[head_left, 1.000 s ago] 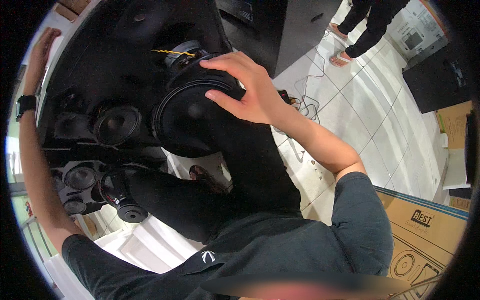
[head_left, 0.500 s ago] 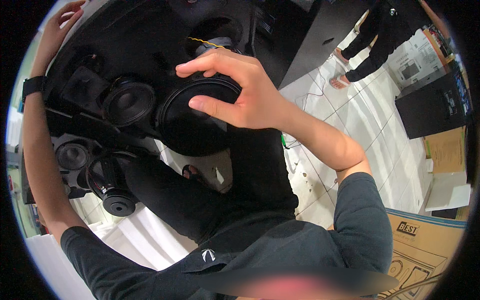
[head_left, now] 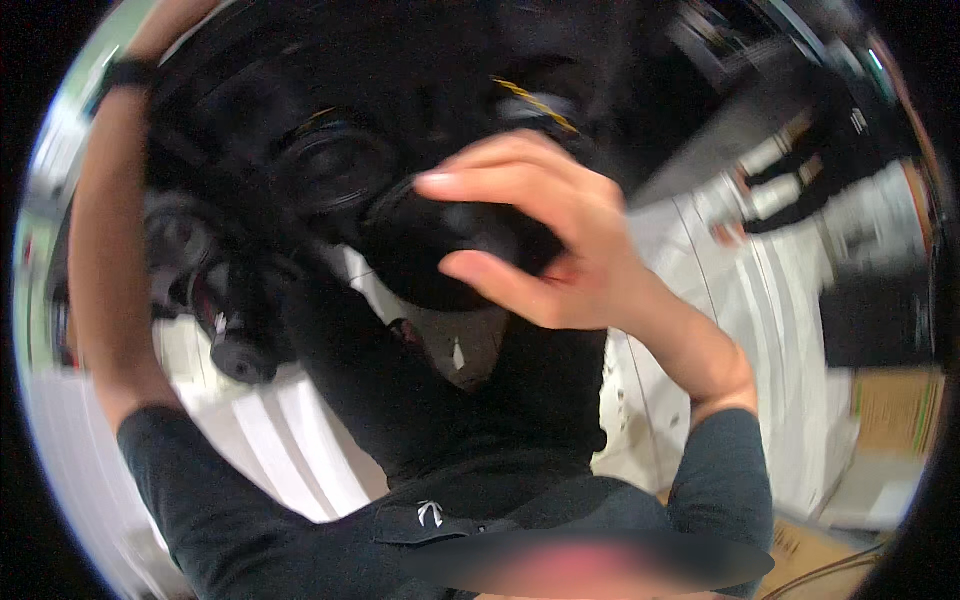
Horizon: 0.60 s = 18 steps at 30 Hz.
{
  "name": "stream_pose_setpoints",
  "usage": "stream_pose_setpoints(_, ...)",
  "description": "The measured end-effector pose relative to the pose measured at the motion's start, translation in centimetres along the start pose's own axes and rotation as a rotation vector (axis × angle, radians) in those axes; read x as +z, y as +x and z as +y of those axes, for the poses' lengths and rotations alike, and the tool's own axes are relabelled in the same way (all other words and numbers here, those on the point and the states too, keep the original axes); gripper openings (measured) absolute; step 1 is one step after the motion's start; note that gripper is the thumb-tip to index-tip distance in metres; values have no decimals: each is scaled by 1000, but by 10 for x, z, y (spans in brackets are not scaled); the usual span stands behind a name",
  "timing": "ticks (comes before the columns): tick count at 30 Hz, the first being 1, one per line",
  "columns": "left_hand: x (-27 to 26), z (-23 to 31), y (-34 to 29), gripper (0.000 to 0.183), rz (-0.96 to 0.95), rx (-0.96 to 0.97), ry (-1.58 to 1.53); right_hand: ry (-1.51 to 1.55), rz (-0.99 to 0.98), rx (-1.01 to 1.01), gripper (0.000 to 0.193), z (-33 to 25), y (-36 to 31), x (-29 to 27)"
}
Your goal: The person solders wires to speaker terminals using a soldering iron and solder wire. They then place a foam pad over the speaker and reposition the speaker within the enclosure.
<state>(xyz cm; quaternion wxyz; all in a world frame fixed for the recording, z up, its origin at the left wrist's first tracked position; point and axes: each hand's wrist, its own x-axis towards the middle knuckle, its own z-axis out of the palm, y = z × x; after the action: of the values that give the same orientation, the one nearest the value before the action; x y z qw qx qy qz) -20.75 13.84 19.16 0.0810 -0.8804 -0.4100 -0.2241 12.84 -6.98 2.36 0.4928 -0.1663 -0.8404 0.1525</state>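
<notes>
My right hand (head_left: 565,235) is held in front of a large round black speaker driver (head_left: 415,250), its thumb and fingers spread in a wide C and nothing seen between them. Whether it touches the driver, I cannot tell. Behind the fingers, a yellow wire (head_left: 535,104) crosses a round opening in a big black speaker cabinet (head_left: 430,70). A smaller round driver (head_left: 335,172) sits left of the large one. My left arm, with a black wristband, reaches up along the cabinet's left side; only the base of my left hand (head_left: 178,22) shows, the fingers cut off by the picture's edge.
Another black speaker driver (head_left: 243,358) is at the lower left, beside my leg. A person in black trousers (head_left: 800,200) stands at the upper right on the white tiled floor (head_left: 660,390). Cardboard boxes (head_left: 897,408) are at the right. Motion blurs much of the picture.
The view has swung, so the cabinet and my right hand appear farther right. My left fingers have left the picture. My right hand keeps its spread shape.
</notes>
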Motion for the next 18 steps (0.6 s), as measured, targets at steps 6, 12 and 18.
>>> stream_pose_setpoints(6,-8,19,-10,29,81,43,-60,146,-159,222,51,22,25,28)
stream_pose_setpoints(12,-4,27,-37,34,293,155,-7,-172,-121,265,58,69,40,83)
stream_pose_setpoints(18,75,90,-190,21,1134,12,-419,-295,-118,442,46,105,43,120)
